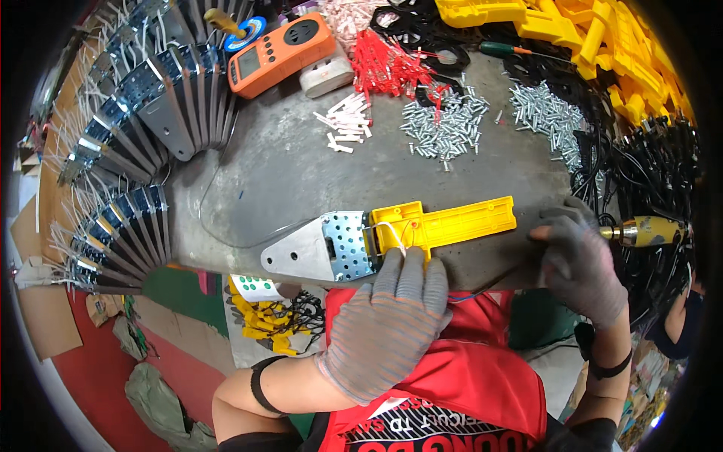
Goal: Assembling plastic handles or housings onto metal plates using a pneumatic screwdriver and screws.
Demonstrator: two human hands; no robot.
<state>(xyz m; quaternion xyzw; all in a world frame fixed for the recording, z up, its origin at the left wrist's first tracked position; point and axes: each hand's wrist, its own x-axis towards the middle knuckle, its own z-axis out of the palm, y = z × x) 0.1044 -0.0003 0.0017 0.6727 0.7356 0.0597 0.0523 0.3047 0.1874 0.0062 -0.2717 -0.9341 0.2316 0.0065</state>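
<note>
My left hand (392,313), in a grey striped glove, lies with fingers stretched out against the near edge of a yellow plastic handle shell (471,221). The shell lies hollow side up with a white wire (393,232) across its wide part. Joined to its left end is a tapered grey metal plate (301,252) with a perforated shiny metal section (351,247). My right hand (576,260), gloved alike and slightly blurred, is apart from the shell on the right. Its fingers look loosely bent and spread, and I see nothing held. Nearest to it is a yellow electric screwdriver (646,231).
Rows of similar metal plates (128,233) stand at the left. An orange meter (280,54) sits at the back, near white sleeves (346,124), red parts (388,64) and piles of screws (444,124). Yellow shells (633,60) and black cables (648,173) crowd the right.
</note>
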